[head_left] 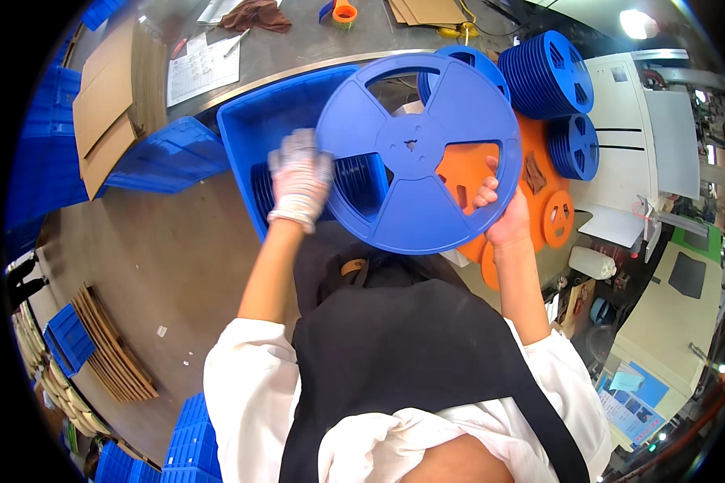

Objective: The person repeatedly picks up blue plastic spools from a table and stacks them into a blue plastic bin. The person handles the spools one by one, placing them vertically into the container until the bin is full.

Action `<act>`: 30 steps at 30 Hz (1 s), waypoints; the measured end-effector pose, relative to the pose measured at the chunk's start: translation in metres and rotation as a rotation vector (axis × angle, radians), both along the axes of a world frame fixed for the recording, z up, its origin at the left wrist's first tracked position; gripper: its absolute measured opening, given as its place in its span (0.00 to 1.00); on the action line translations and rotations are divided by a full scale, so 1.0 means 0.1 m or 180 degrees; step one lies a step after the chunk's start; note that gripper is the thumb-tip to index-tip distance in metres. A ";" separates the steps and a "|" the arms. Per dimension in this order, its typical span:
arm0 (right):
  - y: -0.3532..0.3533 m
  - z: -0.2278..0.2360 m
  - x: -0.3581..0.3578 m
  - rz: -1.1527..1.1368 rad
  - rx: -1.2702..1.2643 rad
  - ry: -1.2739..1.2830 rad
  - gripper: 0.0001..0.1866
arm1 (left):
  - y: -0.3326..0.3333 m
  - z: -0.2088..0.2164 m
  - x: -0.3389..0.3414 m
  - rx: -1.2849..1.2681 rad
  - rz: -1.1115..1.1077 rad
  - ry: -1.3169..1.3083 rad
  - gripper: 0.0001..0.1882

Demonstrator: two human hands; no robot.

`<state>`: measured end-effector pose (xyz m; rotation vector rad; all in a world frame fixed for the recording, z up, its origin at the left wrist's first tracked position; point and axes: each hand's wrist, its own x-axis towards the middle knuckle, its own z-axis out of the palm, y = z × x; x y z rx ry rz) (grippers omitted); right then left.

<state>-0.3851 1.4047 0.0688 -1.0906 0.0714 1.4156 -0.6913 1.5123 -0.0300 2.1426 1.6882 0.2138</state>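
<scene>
A large blue plastic reel disc [412, 203] with cut-out windows and a small central hole is held up in front of me, its face toward me. My right hand [503, 211], bare, grips its lower right rim, with fingertips showing through the right window. My left hand [300, 179], in a whitish knitted glove, is at the left rim with its fingers bent; they look slightly blurred. Below and behind the disc stands a blue crate [258, 109], where a row of dark blue discs [263, 187] shows beside my left wrist.
Stacks of blue reels [544, 76] stand at the far right by an orange surface [544, 137] with orange discs [557, 219]. A metal table [314, 36] with papers [204, 72] lies beyond the crate. Cardboard sheets [105, 97] are left; machines [669, 298] are right.
</scene>
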 end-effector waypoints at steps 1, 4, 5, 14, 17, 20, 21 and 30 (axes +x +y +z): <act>0.06 0.00 0.04 0.0110 0.0078 -0.0142 0.16 | -0.01 -0.38 -0.28 0.0291 0.0292 0.0357 0.29; 0.13 -0.03 0.17 -0.0047 0.0129 -0.0020 0.16 | -0.04 -0.63 -0.73 0.0205 0.0709 -0.0020 0.31; 0.20 -0.02 0.16 -0.0141 0.0116 0.0078 0.16 | -0.09 -0.72 -0.81 0.0120 0.0885 -0.0178 0.31; 0.36 -0.37 0.25 -0.0094 -0.0238 -0.0292 0.17 | -0.66 -0.99 -0.91 -0.0688 0.1334 -0.1294 0.30; 0.38 -0.61 0.27 0.0040 -0.0318 -0.0365 0.25 | -0.91 -1.03 -1.04 -0.0888 0.1481 -0.1223 0.30; 0.39 -0.86 0.23 0.0128 -0.0427 -0.0398 0.25 | -1.23 -1.15 -1.24 -0.1048 0.1691 -0.1206 0.28; 0.41 -0.92 0.22 0.0147 -0.0417 -0.0479 0.25 | -1.36 -1.22 -1.31 -0.1097 0.1745 -0.1202 0.27; 0.59 -1.76 -0.18 0.0627 -0.0419 -0.1817 0.18 | -2.22 -1.04 -1.37 -0.1604 0.1773 -0.0502 0.25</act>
